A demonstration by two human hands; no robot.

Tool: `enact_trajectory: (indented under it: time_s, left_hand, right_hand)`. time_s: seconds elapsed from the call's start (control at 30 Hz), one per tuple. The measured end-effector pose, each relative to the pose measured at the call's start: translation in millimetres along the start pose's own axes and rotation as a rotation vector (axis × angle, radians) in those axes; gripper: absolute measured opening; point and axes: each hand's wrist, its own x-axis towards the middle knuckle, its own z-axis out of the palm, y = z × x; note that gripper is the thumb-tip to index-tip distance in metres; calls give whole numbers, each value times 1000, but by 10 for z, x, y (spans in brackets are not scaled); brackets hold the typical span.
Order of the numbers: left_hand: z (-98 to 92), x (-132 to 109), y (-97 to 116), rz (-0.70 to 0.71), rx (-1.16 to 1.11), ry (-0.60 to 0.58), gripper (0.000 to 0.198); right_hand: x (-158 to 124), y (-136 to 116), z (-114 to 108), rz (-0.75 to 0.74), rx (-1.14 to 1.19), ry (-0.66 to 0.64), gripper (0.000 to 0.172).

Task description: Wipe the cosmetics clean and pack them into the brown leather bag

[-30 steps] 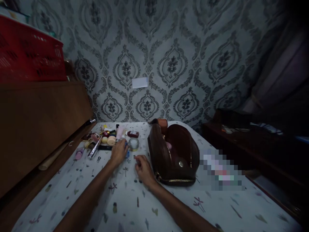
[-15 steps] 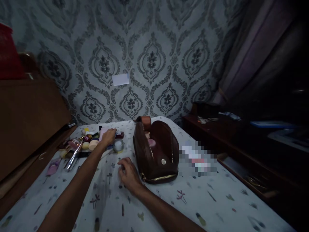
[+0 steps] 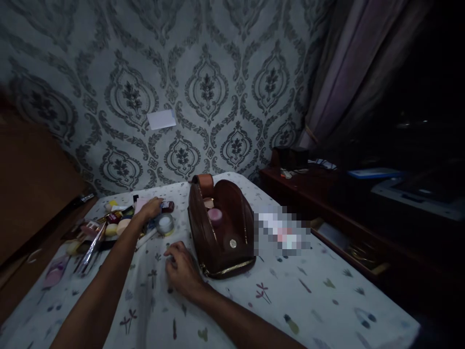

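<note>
My left hand (image 3: pixel 151 208) reaches into the far side of a pile of cosmetics, beside a pale pink item (image 3: pixel 140 204) and a small dark red item (image 3: pixel 167 207). Its fingertips are too unclear to show whether they grip anything. Loosely curled above the cloth, my right hand (image 3: pixel 184 272) holds nothing, its thumb apart from the fingers. Just right of it stands an open brown leather bag (image 3: pixel 229 259) with a gold zip. A round pink item (image 3: pixel 215 216) shows inside the bag. A round clear jar (image 3: pixel 165 224) lies between the left hand and the bag.
A patterned white cloth (image 3: pixel 218 315) covers the surface. Silvery tubes (image 3: pixel 89 252) and a purple item (image 3: pixel 56 271) lie at the left, near a brown board (image 3: pixel 32 179). Wallpaper rises behind. At right are a blurred-out patch (image 3: pixel 283 230) and a dark cabinet with an open drawer (image 3: pixel 345 245).
The camera view has swung to the right, shifting everything leftward. My left hand stays over the cosmetics pile, and my right hand stays by the bag with little change.
</note>
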Motion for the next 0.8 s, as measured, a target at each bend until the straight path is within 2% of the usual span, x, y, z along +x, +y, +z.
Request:
enact_trajectory:
  time_s: [0.27,0.47,0.63,0.8]
  left_hand:
    - [-51,-116,-60,7,-3,13,29]
    - [-93,-320,-18,11,-24,13,48]
    - [-142,-501,71,21,4,56,41]
    - [-175,-619,157,-33,35,105,36]
  right_hand:
    - [19,18,-16,-17,2,-24,30]
    - [35,58,18,-27,17,-15,29]
    - [46,94,39,-49,12,3,28]
    - [53,111,43,-50,12,-20,29]
